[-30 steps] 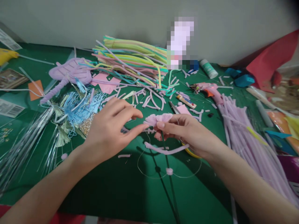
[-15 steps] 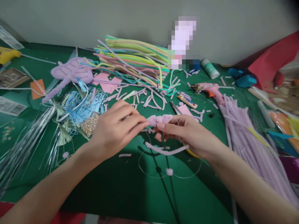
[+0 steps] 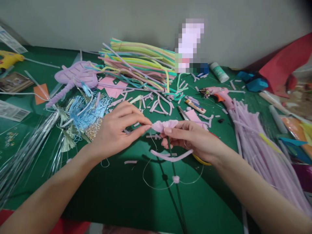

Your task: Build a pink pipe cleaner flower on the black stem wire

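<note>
Above the middle of the green table, a lilac fuzzy flower-like piece (image 3: 163, 125) sits at the top of a thin dark green stem (image 3: 178, 195). My right hand (image 3: 192, 138) is closed around the base of the piece, thumb on its front. At its left edge, the thumb and fingertips of my left hand (image 3: 122, 130) are pinched together on it. Lower on the stem are a curved lilac strip (image 3: 172, 159) and a small lilac ball (image 3: 175, 179). A thin clear wire (image 3: 156, 187) loops out from the ball. Scissors (image 3: 183, 113) lie partly hidden under my right hand.
Behind my hands lie lilac cuttings (image 3: 161, 105) and a bundle of coloured pipe cleaners (image 3: 143, 61). A pink glue gun (image 3: 219, 92) and lilac pipe cleaners (image 3: 255, 146) are on the right. Blue tassels (image 3: 89, 107), silver strands (image 3: 31, 149) and a yellow glue gun (image 3: 11, 60) are left.
The lilac piece, its stem and wire have shifted slightly left. My left hand's fingertips have drawn closer together at its edge, and my right hand keeps its hold.
</note>
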`<state>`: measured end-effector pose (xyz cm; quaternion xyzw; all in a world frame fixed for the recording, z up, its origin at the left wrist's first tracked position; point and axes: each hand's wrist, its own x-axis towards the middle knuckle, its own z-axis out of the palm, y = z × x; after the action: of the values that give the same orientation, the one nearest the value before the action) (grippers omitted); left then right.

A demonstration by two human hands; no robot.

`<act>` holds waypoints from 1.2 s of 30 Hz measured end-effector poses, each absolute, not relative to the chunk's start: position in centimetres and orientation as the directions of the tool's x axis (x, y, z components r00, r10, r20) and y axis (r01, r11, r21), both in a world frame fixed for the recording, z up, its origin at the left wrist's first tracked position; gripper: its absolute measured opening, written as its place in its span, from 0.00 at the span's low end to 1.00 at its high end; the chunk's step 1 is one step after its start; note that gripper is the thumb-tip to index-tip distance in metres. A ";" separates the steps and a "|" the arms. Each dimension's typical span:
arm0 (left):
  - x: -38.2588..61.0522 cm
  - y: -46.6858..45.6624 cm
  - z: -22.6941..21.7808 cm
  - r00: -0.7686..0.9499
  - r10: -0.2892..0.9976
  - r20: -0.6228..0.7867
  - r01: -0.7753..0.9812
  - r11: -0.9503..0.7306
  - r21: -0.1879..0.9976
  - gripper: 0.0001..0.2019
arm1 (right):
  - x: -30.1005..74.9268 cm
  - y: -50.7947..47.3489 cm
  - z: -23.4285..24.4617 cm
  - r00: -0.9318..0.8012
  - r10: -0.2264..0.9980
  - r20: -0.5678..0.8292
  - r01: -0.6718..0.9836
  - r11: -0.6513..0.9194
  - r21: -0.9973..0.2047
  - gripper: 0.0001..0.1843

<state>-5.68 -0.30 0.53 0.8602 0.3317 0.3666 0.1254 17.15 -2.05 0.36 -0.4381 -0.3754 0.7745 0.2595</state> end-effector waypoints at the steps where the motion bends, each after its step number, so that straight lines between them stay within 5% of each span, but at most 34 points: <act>1: -5.6 -0.3 0.5 0.506 0.666 0.548 0.482 -0.745 0.460 0.02 | 17.1 -2.1 0.3 -0.490 0.730 -0.477 -0.075 -0.580 -0.811 0.15; 9: -5.2 -0.6 0.3 0.428 0.805 0.410 0.479 -0.587 0.653 0.03 | 17.5 -1.9 0.0 -0.435 0.786 -0.440 0.050 -0.467 -0.883 0.16; 14: -4.2 -0.9 -0.2 0.344 0.939 0.018 0.411 -0.168 0.896 0.06 | 18.0 -1.9 0.0 -0.394 0.805 -0.443 0.227 -0.382 -0.896 0.17; 20: -3.7 -1.2 -0.7 0.361 0.881 -0.306 0.179 0.256 0.950 0.15 | 18.2 -2.0 0.0 -0.385 0.801 -0.459 0.322 -0.349 -0.880 0.20; 27: -3.8 -1.2 -0.3 0.329 0.884 -0.332 -0.020 0.358 0.933 0.09 | 18.2 -2.5 -0.7 -0.302 0.873 -0.383 0.498 -0.198 -0.844 0.25; 32: -3.8 -1.3 -0.3 0.430 0.889 -0.160 0.016 0.170 0.985 0.10 | 18.1 -2.6 0.6 -0.231 0.946 -0.228 0.732 0.014 -0.681 0.26; 36: -3.8 -1.5 0.2 0.464 0.885 -0.036 0.074 0.002 0.997 0.11 | 18.9 -1.8 1.0 -0.349 0.881 -0.319 0.499 -0.113 -0.859 0.19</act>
<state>-3.81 -1.49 0.24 0.6176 0.3880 0.3426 0.5922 18.92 -1.83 1.03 -0.5395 -0.6397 0.5152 0.1851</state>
